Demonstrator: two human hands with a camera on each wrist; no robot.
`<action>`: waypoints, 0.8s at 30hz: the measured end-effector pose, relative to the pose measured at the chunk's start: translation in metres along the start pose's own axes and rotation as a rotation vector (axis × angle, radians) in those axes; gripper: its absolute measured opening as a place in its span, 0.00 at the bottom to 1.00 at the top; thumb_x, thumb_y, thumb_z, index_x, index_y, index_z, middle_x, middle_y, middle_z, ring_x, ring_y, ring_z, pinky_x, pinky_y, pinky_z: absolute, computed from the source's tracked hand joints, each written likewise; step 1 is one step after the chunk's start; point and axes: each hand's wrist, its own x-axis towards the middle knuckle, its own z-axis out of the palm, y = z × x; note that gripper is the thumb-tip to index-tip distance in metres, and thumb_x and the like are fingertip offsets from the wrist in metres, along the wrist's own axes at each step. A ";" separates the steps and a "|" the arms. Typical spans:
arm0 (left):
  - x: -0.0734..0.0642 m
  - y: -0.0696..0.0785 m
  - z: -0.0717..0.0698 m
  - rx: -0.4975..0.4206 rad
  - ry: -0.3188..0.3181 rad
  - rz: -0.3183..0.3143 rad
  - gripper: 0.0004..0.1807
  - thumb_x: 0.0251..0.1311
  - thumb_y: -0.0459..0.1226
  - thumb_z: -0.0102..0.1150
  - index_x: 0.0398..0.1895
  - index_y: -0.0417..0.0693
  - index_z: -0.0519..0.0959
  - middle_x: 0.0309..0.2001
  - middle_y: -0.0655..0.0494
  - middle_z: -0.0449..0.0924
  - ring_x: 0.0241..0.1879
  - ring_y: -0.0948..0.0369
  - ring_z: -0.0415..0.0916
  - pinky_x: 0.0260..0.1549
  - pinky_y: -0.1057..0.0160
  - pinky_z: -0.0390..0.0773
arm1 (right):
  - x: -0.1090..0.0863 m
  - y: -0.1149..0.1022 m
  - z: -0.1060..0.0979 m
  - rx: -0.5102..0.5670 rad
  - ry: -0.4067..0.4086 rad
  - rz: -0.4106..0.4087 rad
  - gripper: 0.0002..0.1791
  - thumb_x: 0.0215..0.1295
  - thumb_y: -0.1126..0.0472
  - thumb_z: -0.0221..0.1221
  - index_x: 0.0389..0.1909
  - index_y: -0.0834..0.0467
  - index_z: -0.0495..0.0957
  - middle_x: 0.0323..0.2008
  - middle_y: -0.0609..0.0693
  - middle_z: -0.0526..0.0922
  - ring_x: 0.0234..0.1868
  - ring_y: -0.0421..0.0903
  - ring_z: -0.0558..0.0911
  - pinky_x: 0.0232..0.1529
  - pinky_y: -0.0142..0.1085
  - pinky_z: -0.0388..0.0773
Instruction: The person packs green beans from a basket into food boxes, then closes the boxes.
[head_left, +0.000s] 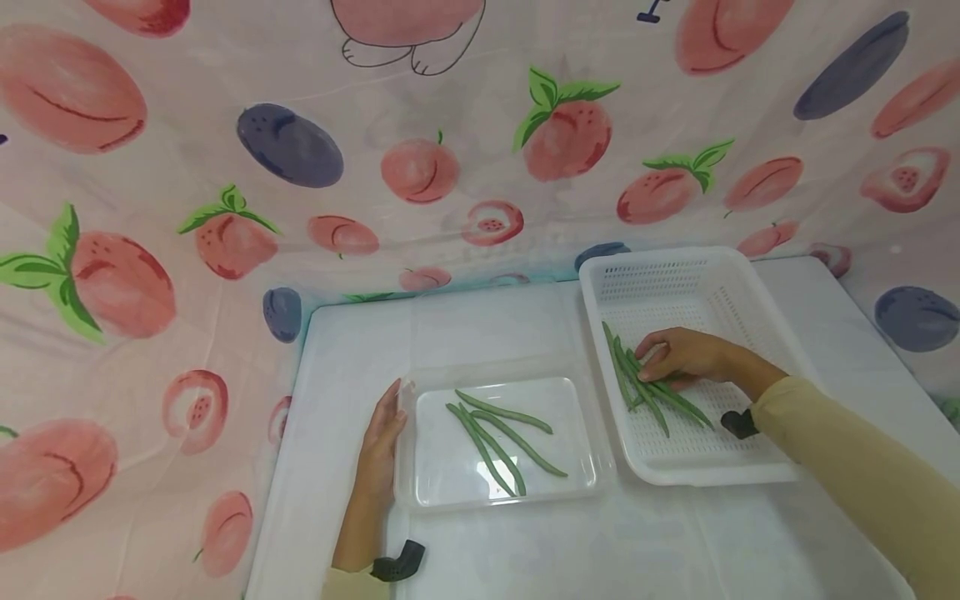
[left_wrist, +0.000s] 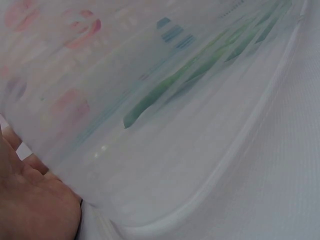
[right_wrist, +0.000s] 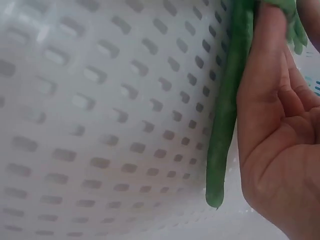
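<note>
Four-sided and clear, a plastic container (head_left: 510, 504) holds several long green beans (head_left: 510, 412). My left hand (head_left: 381, 437) holds its left side, with fingers by the far left corner and thumb at the rim. In the left wrist view, the palm (left_wrist: 40, 205) lies along the clear wall (left_wrist: 150, 170), and beans show blurred through it. My right hand (head_left: 686, 354) is inside the white perforated basket (head_left: 637, 462), its thumb and fingers pinching among a loose bunch of green beans (head_left: 656, 408). A long bean (right_wrist: 225, 120) hangs beside the thumb in the right wrist view; how many are pinched, I cannot tell.
Container and basket stand side by side on a white-covered table (head_left: 525, 550), the basket on the right. Behind and beside the table hangs a fruit-print cloth (head_left: 480, 167). Dark wrist-worn pieces (head_left: 400, 562) show at both sleeves.
</note>
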 end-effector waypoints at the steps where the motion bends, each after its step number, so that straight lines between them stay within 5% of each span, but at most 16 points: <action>1: 0.000 0.000 0.000 0.001 -0.001 -0.001 0.27 0.78 0.46 0.44 0.78 0.72 0.59 0.79 0.71 0.56 0.80 0.58 0.53 0.72 0.42 0.64 | 0.000 0.000 0.000 0.004 -0.005 0.001 0.37 0.59 0.51 0.73 0.63 0.65 0.70 0.45 0.53 0.87 0.44 0.44 0.82 0.40 0.39 0.84; 15: -0.001 0.000 0.000 0.001 -0.010 0.003 0.28 0.77 0.48 0.45 0.78 0.73 0.59 0.79 0.72 0.56 0.80 0.57 0.54 0.70 0.44 0.67 | -0.002 -0.001 -0.001 0.073 -0.034 -0.009 0.39 0.64 0.53 0.70 0.65 0.72 0.65 0.46 0.53 0.85 0.44 0.44 0.83 0.44 0.40 0.86; 24: 0.000 0.001 0.000 0.008 -0.003 0.002 0.28 0.78 0.47 0.45 0.79 0.70 0.58 0.80 0.70 0.55 0.80 0.56 0.54 0.71 0.42 0.65 | -0.009 -0.002 -0.006 0.128 -0.038 -0.029 0.32 0.67 0.53 0.67 0.62 0.64 0.65 0.36 0.50 0.84 0.32 0.43 0.79 0.34 0.38 0.83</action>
